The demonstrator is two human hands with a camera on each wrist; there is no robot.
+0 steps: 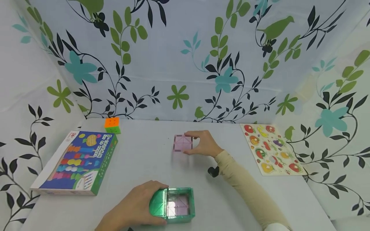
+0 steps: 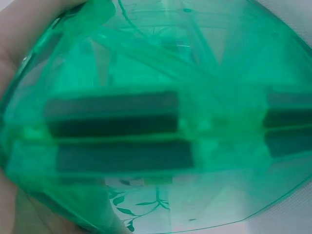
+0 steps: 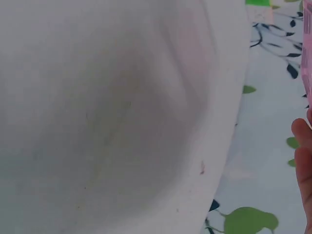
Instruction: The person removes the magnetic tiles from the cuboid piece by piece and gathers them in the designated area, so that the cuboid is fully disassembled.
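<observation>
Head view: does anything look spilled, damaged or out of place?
Nothing stands out, and nothing looks spilled. The left hand holds the green box, its flap folded out; the right hand pinches a pink tile. The toy box lies angled on the table, with no visible damage.

Soft light, blurry left wrist view
</observation>
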